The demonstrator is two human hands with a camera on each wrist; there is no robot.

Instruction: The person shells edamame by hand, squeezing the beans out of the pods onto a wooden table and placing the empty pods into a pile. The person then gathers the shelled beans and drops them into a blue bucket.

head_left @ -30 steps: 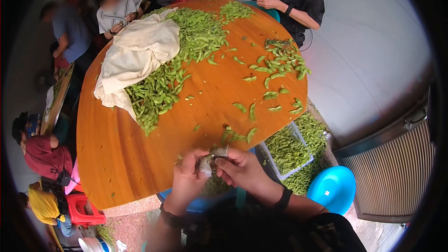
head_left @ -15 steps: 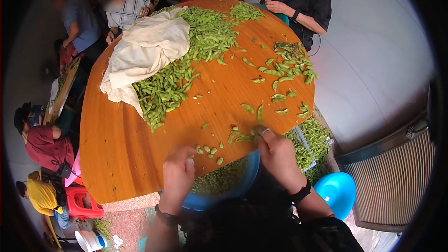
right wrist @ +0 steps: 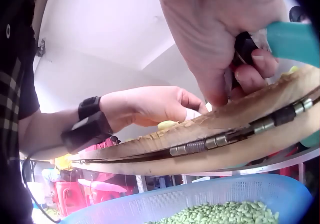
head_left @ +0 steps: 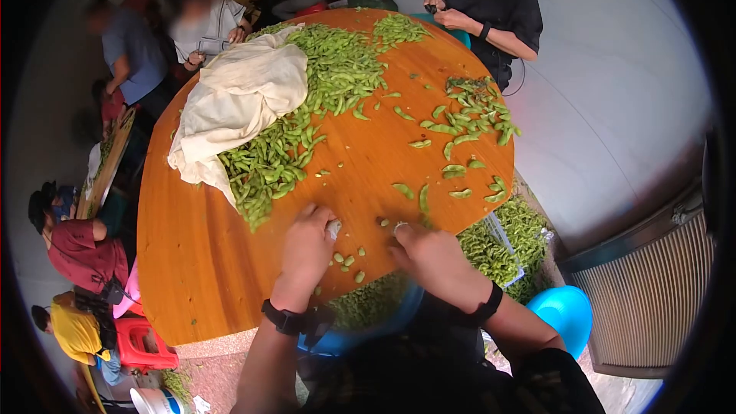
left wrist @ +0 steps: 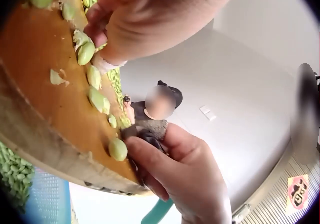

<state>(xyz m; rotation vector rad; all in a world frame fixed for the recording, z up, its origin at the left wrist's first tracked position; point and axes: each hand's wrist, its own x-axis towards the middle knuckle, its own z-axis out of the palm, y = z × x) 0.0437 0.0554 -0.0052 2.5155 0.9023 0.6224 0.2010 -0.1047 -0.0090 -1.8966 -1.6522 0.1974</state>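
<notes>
My left hand [head_left: 305, 244] rests over the near part of the wooden table, white tape round its thumb. Its bent fingers meet the tabletop beside several shelled green beans [left wrist: 86, 53] in the left wrist view; whether they pinch anything I cannot tell. To its right, my right hand [head_left: 438, 262] is low at the table's edge. In its curled fingers it grips a tool with a teal handle [right wrist: 295, 42]; a grey ribbed sleeve [left wrist: 159, 128] covers a digit. More loose beans [head_left: 359, 277] lie between the hands, close to the edge.
Below the edge, a blue basin [head_left: 406, 310] holds shelled beans. Green pods [head_left: 337, 69] are heaped under a cream cloth [head_left: 241, 80], with others [head_left: 479, 111] scattered at right. A crate of pods and a bright blue tub [head_left: 563, 318] stand right. A person in black [head_left: 494, 8] sits opposite.
First the hands were together over the basin; then they parted to the table. Since then the left hand has reached farther forward and the right has shifted left. Beans now lie at the edge.
</notes>
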